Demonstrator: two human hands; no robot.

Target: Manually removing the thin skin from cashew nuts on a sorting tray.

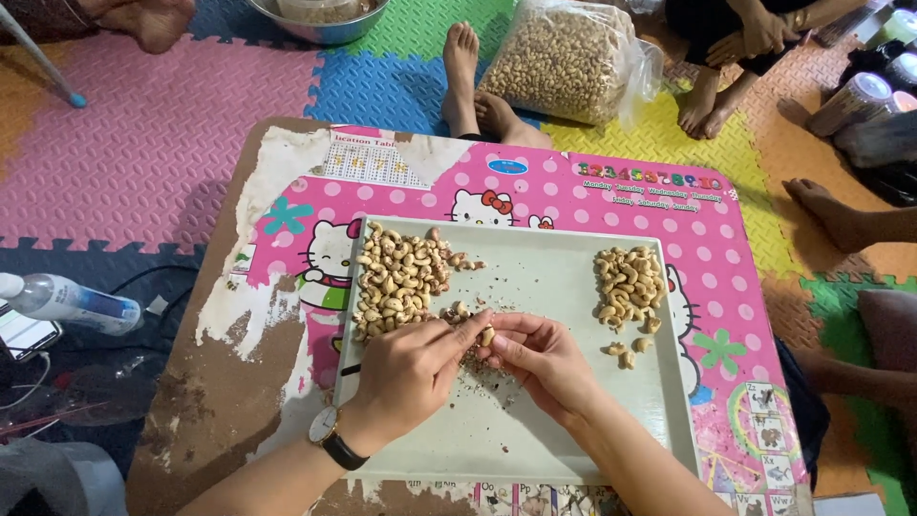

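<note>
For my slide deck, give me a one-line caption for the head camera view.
Both hands, left and right, pinch one cashew over a tray between two cashew piles.

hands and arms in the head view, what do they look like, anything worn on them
Both forearms are bare, with no sleeves in view and no gloves. The left hand has a wristwatch at the wrist: a round pale face in a gold-coloured case on a dark strap. The right hand and its wrist show no watch, band or ring that can be made out.
</note>
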